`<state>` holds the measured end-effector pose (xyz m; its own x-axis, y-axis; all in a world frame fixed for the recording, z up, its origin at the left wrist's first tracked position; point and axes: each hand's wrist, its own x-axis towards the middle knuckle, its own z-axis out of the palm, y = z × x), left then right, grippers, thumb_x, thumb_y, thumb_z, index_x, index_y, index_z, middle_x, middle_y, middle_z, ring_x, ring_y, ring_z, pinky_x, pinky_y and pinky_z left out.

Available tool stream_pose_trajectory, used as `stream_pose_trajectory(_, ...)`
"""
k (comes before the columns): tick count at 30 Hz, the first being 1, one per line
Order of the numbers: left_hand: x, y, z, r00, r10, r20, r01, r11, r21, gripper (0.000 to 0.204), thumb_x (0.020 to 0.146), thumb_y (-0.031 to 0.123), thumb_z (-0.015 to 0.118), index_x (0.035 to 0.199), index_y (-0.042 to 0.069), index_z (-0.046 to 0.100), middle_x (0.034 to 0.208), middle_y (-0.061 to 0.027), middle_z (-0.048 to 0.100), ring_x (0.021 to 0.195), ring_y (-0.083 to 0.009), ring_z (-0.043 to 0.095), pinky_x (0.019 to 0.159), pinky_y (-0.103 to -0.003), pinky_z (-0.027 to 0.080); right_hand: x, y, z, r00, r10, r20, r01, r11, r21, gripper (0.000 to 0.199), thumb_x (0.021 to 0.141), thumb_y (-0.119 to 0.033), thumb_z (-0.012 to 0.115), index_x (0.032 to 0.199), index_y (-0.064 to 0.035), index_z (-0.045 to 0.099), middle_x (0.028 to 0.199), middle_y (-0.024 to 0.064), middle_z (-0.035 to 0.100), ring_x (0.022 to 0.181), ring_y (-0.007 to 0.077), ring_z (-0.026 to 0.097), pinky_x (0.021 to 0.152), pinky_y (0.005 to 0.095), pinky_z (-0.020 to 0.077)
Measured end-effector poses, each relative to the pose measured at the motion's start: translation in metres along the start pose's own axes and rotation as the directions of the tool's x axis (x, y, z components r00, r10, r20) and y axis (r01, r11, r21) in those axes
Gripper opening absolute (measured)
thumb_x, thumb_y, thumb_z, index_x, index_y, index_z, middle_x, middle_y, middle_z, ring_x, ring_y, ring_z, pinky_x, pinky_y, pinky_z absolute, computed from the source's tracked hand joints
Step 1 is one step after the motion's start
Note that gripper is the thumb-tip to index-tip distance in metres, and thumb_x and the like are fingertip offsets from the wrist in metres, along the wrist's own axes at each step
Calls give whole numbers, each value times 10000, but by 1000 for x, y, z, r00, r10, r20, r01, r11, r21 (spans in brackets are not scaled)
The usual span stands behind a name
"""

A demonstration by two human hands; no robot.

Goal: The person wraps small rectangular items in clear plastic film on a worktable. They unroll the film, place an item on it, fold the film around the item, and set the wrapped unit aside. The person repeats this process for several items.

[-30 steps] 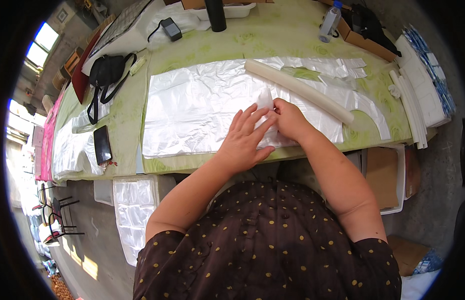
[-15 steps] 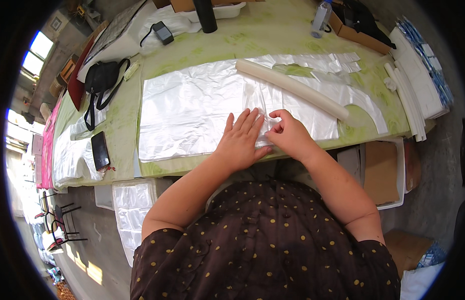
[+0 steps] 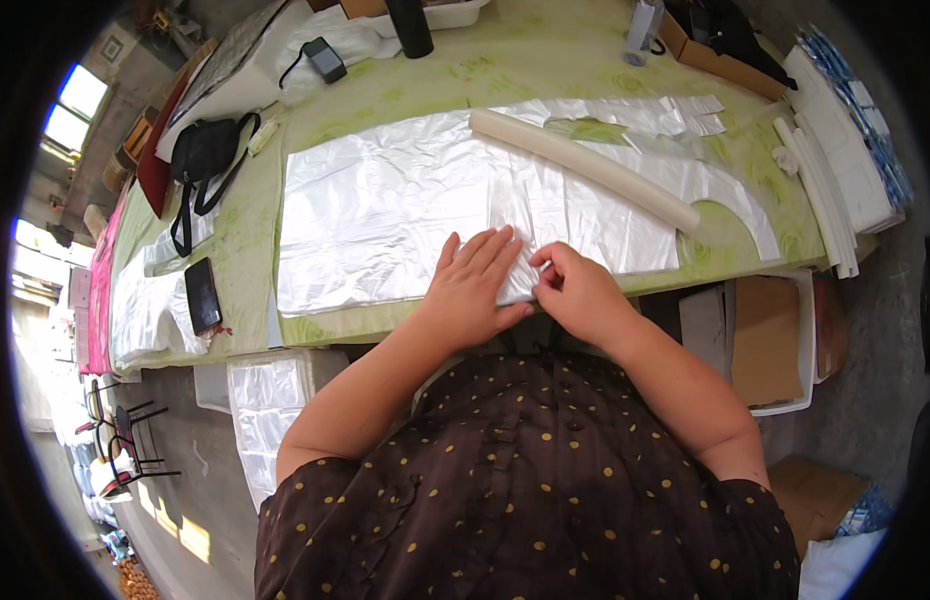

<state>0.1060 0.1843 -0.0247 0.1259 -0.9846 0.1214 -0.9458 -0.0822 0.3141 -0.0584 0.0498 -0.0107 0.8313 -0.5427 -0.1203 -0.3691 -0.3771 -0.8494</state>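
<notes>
A stack of clear plastic bags [image 3: 405,200] lies flat across the green table [image 3: 245,240]. My left hand [image 3: 472,290] rests palm down on the stack near the table's front edge, fingers spread. Right beside it, my right hand [image 3: 575,292] pinches the near edge of the top plastic bag between thumb and fingers. A long white roll [image 3: 585,168] lies diagonally on the bags beyond my hands.
A black phone [image 3: 202,294] and a black strap bag [image 3: 207,150] lie at the table's left. White foam strips [image 3: 820,190] sit at the right edge. A dark bottle [image 3: 412,25] and a small black device [image 3: 327,60] stand at the back. Bins [image 3: 265,400] sit under the table.
Both hands have drawn back toward the table's near edge. The right hand now pinches the bag's edge lower down, close against the left hand's fingertips.
</notes>
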Motion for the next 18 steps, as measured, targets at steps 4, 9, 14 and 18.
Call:
stream_pose_trajectory(4, -15, -3, -1, 997, 55, -59, -56, 998, -21, 836, 765, 400, 821, 1464, 84, 489, 1504, -103, 476, 1392, -292, 445, 1195, -556, 282, -16, -4, -6, 998, -65, -21, 66, 997, 34, 231, 855, -101, 676, 1076, -52, 631, 897, 110, 693, 864, 310, 671, 762, 396, 528)
stream_pose_trajectory(9, -12, -3, -10, 994, 3, -110, -20, 988, -154, 692, 759, 289, 816, 1382, 114, 571, 1318, -97, 583, 1272, -290, 540, 1164, -524, 340, 20, 8, -11, 737, -666, -117, 601, 725, -336, 290, 810, -23, 643, 1092, -77, 679, 1033, 68, 686, 1027, 328, 592, 965, 454, 457)
stream_pose_trajectory(14, -1, -21, -4, 982, -41, -183, 2, 979, -205, 418, 808, 148, 739, 1217, 93, 677, 1120, -112, 685, 1137, -321, 617, 1027, -465, 446, 37, 25, -16, 868, -495, 38, 478, 813, -332, 325, 784, -60, 671, 1102, -119, 696, 1016, 77, 697, 1000, 318, 599, 915, 439, 474)
stream_pose_trajectory(18, 13, -18, -3, 958, -222, -183, 175, 954, -242, 325, 858, 115, 695, 1179, 67, 677, 946, -104, 733, 1003, -320, 671, 899, -446, 507, 44, 21, -19, 915, -402, 27, 394, 881, -262, 412, 761, -131, 695, 1172, -121, 672, 984, 94, 715, 995, 322, 613, 904, 438, 489)
